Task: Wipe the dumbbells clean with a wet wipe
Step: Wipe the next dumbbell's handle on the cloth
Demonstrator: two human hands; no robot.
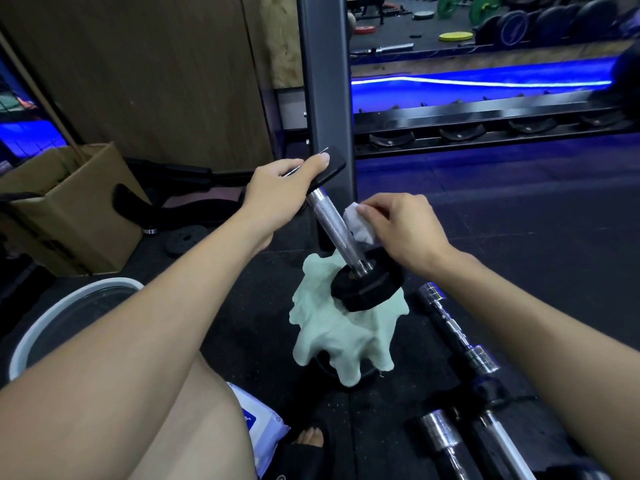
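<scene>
A dumbbell (334, 225) with a knurled chrome handle and black hexagonal heads stands tilted, its lower head (367, 287) resting on a pale green cloth (332, 337). My left hand (277, 188) grips the upper black head. My right hand (401, 225) pinches a crumpled white wet wipe (358, 225) against the right side of the handle. A wet wipe packet (263, 431), white and blue, lies on the floor by my knee.
Chrome bars (457, 327) and more dumbbells (446, 441) lie on the black floor at the lower right. A grey bucket (45, 327) stands at the left, a cardboard box (69, 209) behind it. A rack upright (325, 81) and empty rack cradles (460, 133) rise behind the dumbbell.
</scene>
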